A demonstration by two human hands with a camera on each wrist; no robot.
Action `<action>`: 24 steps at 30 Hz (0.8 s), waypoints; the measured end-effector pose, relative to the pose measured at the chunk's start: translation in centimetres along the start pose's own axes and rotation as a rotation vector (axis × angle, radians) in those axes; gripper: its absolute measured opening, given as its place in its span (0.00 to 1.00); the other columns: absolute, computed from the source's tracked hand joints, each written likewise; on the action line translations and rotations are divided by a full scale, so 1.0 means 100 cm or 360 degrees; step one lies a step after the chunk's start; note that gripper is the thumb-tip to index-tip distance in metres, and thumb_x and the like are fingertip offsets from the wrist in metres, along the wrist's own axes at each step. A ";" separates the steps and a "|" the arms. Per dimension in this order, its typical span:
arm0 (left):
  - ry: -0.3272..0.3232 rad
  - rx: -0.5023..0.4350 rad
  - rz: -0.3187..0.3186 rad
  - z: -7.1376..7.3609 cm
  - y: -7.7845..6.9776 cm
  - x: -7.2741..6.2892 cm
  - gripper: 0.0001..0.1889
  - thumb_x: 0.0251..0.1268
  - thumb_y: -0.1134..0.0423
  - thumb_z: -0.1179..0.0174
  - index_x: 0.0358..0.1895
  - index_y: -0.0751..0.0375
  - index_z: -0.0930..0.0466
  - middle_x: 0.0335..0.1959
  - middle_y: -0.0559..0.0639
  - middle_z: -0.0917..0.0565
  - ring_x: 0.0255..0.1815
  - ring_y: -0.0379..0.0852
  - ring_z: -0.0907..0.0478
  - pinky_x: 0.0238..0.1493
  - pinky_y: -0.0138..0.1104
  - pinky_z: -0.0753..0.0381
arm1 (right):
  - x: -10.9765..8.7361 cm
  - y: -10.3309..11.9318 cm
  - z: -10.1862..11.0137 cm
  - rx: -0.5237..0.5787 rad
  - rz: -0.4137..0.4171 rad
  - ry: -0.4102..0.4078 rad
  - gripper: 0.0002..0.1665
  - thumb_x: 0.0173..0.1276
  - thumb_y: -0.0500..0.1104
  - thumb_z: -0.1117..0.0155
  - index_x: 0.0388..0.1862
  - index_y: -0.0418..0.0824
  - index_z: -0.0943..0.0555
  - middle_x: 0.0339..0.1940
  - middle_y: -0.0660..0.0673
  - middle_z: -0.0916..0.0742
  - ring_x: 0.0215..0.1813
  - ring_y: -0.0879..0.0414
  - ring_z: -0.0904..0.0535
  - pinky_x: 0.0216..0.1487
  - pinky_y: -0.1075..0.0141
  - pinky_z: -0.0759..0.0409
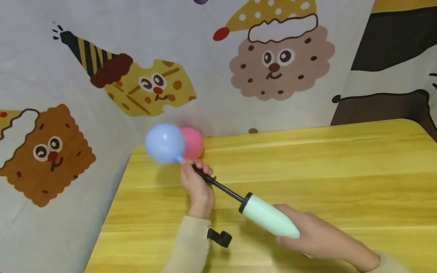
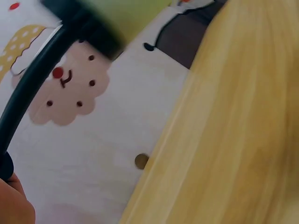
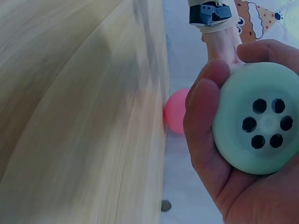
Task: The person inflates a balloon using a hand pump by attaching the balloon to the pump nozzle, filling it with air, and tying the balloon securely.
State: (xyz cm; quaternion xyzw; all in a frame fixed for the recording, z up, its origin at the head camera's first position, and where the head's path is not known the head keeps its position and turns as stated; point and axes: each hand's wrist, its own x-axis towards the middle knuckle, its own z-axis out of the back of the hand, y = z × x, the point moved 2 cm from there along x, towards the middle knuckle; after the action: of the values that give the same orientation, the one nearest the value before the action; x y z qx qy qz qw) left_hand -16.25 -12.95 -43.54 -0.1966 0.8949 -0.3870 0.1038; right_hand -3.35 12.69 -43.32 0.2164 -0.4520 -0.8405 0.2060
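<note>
My left hand grips the black nozzle end of a hand balloon pump and pinches the neck of a blue balloon there. The balloon is round and inflated. My right hand wraps round the pump's mint-green body, and a black rod shows between body and nozzle. In the right wrist view, the rounded end of the pump with several dark holes faces the camera inside the curled fingers. In the left wrist view the rod runs up to the blurred body.
A pink balloon sits at the table's far left corner, partly behind the blue one. The wooden table meets a cloth backdrop printed with cartoon biscuits in party hats. Black wrist mounts stick out from the sleeves.
</note>
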 end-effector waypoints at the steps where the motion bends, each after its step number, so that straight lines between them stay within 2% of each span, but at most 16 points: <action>1: 0.0009 -0.0005 0.0003 -0.001 0.002 -0.002 0.18 0.89 0.57 0.66 0.34 0.57 0.35 0.23 0.45 0.30 0.18 0.37 0.32 0.21 0.27 0.28 | 0.003 0.001 -0.002 0.0018 0.0000 0.0001 0.41 0.74 0.53 0.32 0.80 0.49 0.38 0.33 0.46 0.17 0.17 0.59 0.23 0.16 0.62 0.21; 3: 0.0021 0.0004 0.0011 -0.003 0.007 -0.009 0.17 0.88 0.57 0.65 0.35 0.57 0.34 0.23 0.45 0.30 0.18 0.37 0.32 0.22 0.26 0.28 | 0.010 0.002 -0.005 0.0049 0.0007 0.0004 0.41 0.73 0.53 0.31 0.79 0.49 0.38 0.31 0.46 0.17 0.16 0.59 0.23 0.16 0.63 0.22; 8: 0.0075 0.0064 0.0103 -0.008 0.022 -0.026 0.16 0.89 0.57 0.65 0.35 0.55 0.35 0.23 0.45 0.30 0.18 0.38 0.32 0.22 0.27 0.28 | 0.030 0.009 -0.008 0.0121 0.0030 -0.0005 0.41 0.73 0.52 0.31 0.78 0.45 0.37 0.25 0.45 0.18 0.15 0.58 0.24 0.13 0.65 0.24; 11: 0.0077 0.0096 0.0130 -0.008 0.028 -0.028 0.16 0.88 0.56 0.63 0.34 0.55 0.35 0.23 0.44 0.30 0.18 0.38 0.32 0.22 0.28 0.29 | 0.037 0.010 -0.009 0.0152 0.0034 -0.0008 0.41 0.73 0.51 0.31 0.78 0.44 0.37 0.27 0.45 0.18 0.15 0.57 0.24 0.14 0.64 0.24; 15: 0.0076 0.0111 0.0173 -0.007 0.028 -0.022 0.17 0.87 0.57 0.61 0.33 0.55 0.33 0.22 0.44 0.30 0.18 0.38 0.32 0.22 0.28 0.29 | 0.034 0.007 -0.009 0.0185 0.0021 -0.0008 0.42 0.74 0.52 0.32 0.80 0.46 0.38 0.28 0.44 0.18 0.18 0.57 0.22 0.16 0.62 0.21; 18: 0.0057 0.0087 0.0177 -0.006 0.020 -0.013 0.19 0.88 0.55 0.62 0.32 0.56 0.33 0.21 0.44 0.29 0.17 0.38 0.31 0.21 0.28 0.27 | 0.025 0.005 -0.003 0.0191 -0.0003 -0.0007 0.41 0.74 0.55 0.32 0.80 0.52 0.38 0.31 0.43 0.17 0.20 0.57 0.22 0.18 0.62 0.20; 21: -0.0009 0.0022 0.0092 -0.003 0.006 0.000 0.20 0.88 0.54 0.63 0.32 0.57 0.34 0.20 0.44 0.29 0.16 0.38 0.31 0.20 0.27 0.28 | 0.012 0.001 0.006 0.0167 -0.0014 -0.0002 0.40 0.74 0.55 0.32 0.80 0.57 0.37 0.38 0.42 0.17 0.20 0.57 0.22 0.18 0.61 0.20; 24: -0.0090 -0.0054 0.0017 0.002 -0.005 0.010 0.20 0.89 0.53 0.64 0.32 0.56 0.35 0.20 0.44 0.30 0.16 0.37 0.32 0.19 0.27 0.30 | -0.002 -0.001 0.013 0.0123 0.0004 0.0005 0.40 0.74 0.53 0.31 0.80 0.57 0.36 0.45 0.40 0.17 0.21 0.56 0.21 0.18 0.60 0.20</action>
State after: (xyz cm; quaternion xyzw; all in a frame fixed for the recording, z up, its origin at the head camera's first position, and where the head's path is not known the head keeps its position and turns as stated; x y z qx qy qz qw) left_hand -16.98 -13.85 -43.32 -0.2045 0.8990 -0.3656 0.1276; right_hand -3.92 13.74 -42.74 0.2249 -0.4840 -0.8219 0.1993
